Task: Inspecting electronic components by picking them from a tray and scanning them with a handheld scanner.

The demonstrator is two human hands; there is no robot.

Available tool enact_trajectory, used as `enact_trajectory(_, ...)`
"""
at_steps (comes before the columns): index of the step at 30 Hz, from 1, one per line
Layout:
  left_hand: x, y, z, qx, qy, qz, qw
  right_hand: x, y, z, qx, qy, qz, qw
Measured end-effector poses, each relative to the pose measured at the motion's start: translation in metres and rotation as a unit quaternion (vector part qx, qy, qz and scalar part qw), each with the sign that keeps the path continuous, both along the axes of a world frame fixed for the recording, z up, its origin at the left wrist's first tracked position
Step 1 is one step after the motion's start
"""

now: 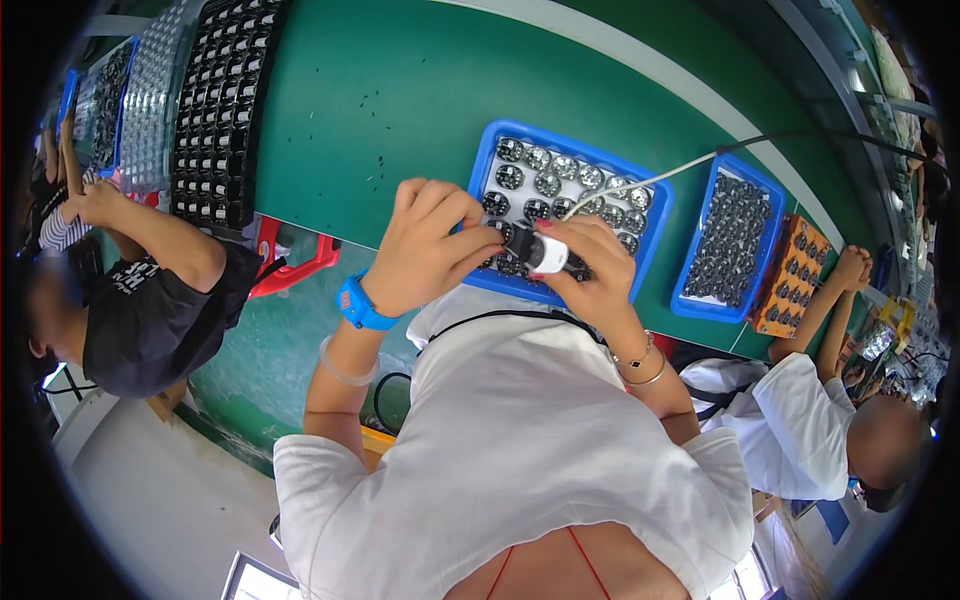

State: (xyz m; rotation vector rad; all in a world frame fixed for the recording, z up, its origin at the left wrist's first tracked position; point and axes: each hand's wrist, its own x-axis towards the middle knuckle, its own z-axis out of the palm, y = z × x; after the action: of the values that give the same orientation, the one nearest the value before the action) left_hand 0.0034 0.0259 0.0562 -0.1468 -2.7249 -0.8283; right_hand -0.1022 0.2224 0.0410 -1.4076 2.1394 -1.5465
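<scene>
The person, in a white shirt, works at the near edge of a green bench [330,130]. Both hands meet over the left half of a blue tray [653,232] — the one set at that edge. The right hand [600,262] has its thumb and fingers wrapped round a white device [549,254], which lies over the tray's near side with its dark end toward the left hand [432,240]. There the left thumb and forefinger are bent close together at the dark end; whether they grip it or a separate piece cannot be told. A blue watch [362,303] is on the left wrist, thin bracelets [640,362] on the right.

Rows of round silver-and-black pieces [590,177] sit on the tray's white lining. A pale cable [640,183] runs from the device across the tray toward the bench's far right corner, where it turns dark.

Farther right is a second blue tray [701,235], full of small dark parts [735,235], with an orange block [762,328] just beside it. A co-worker's clasped hands [850,268] are near the block.

Toward the bench's left end stand a black tray [258,130] of white-and-black pieces and, beyond it, a clear tray [155,100] — with another co-worker's hand [95,205] near its lower end.
</scene>
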Motion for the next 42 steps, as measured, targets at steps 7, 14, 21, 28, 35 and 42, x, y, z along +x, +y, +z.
enact_trajectory(7,0.003,-0.011,-0.007,0.007,-0.060,-0.032,0.998,-0.002,0.001,-0.003,-0.030,-0.119,-0.085,0.989)
enact_trajectory(14,-0.012,-0.008,-0.017,-0.009,-0.024,0.038,0.999,-0.009,-0.006,0.002,0.003,-0.020,-0.049,0.999)
enact_trajectory(21,-0.015,-0.002,-0.003,0.013,0.029,0.013,0.999,-0.008,-0.009,0.002,-0.006,0.005,-0.046,0.999)
enact_trajectory(28,-0.015,-0.005,-0.004,0.017,0.018,0.017,1.000,-0.009,-0.008,0.001,0.000,0.005,-0.029,1.000)
enact_trajectory(35,-0.016,-0.014,-0.011,-0.020,-0.014,0.004,1.000,-0.012,0.003,-0.010,-0.042,-0.147,-0.130,0.980)
enact_trajectory(42,-0.035,-0.010,-0.017,-0.017,0.017,0.039,0.999,-0.020,-0.011,0.003,-0.009,-0.020,-0.083,0.996)
